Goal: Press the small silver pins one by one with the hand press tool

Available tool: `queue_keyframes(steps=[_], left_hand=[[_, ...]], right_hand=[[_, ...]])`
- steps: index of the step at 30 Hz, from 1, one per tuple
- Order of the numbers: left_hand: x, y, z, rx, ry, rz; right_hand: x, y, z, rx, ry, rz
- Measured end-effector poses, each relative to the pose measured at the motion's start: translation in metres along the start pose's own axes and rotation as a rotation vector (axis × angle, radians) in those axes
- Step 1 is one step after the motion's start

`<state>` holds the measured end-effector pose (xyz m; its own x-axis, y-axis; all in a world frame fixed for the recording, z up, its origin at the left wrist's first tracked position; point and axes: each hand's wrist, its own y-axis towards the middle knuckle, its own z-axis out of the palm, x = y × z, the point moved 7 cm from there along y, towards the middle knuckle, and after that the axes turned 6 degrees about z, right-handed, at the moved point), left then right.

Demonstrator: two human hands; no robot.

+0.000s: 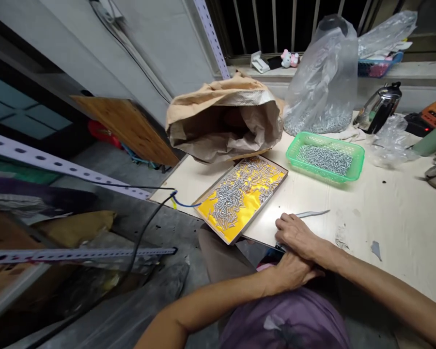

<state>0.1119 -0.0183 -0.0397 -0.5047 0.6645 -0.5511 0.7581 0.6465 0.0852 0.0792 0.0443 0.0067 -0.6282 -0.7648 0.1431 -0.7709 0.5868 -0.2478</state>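
My right hand [298,236] rests at the table's front edge with its fingers curled in. A small dark object [280,247] shows just beneath those fingers, too little of it to name. Crossed under the right wrist is my left hand [290,272], one finger stretched out and the others mostly hidden. A thin grey strip [312,213] lies on the table just beyond the right hand. To the left, a shallow tray [252,206] with a yellow lining holds many small silvery metal pins, its near corner jutting past the table edge.
Behind the tray, a brown paper sack [225,126] gapes open. A green plastic basket [293,164] holds more metal pins. Beyond it stand a clear plastic bag [321,87] of metal parts and a kettle [383,106]. Black cable [145,232] hangs at the table's left corner.
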Motion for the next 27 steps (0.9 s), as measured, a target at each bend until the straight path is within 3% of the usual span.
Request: queue_keyframes(steps=[6,8,11,13,14,16,17,19,23,25,27], left_hand=[[-0.007,-0.004,-0.012,0.002,0.033,0.058],[-0.019,-0.009,-0.02,-0.02,0.078,0.178],[-0.037,-0.028,-0.041,-0.109,0.129,0.476],[-0.028,-0.039,-0.068,-0.242,0.177,0.514],[-0.013,-0.041,-0.085,-0.328,0.209,0.433],[0.032,-0.045,-0.124,-0.501,0.278,0.113],[0.057,-0.047,-0.14,-0.553,0.301,-0.07],[0.098,-0.048,-0.163,-0.575,0.342,-0.277],[0.152,-0.034,-0.167,-0.383,0.412,-0.436],[0.167,-0.028,-0.162,-0.319,0.435,-0.501],[0.175,-0.024,-0.16,-0.304,0.427,-0.554]], right_hand=[[0.005,0.01,0.001,-0.041,-0.065,-0.111],[0.006,0.01,0.0,-0.08,-0.059,-0.113],[0.009,0.014,0.006,-0.126,-0.038,-0.097],[0.006,0.019,0.011,-0.148,-0.004,-0.057],[0.003,0.021,0.011,-0.172,0.027,-0.034],[-0.009,0.022,0.0,-0.268,0.106,0.003],[-0.019,0.019,-0.012,-0.34,0.142,0.025],[-0.049,0.009,-0.042,-0.502,0.164,0.099],[-0.117,-0.031,-0.105,-0.783,-0.013,0.444],[-0.132,-0.047,-0.118,-0.854,-0.035,0.526],[-0.132,-0.051,-0.116,-0.87,0.069,0.485]])
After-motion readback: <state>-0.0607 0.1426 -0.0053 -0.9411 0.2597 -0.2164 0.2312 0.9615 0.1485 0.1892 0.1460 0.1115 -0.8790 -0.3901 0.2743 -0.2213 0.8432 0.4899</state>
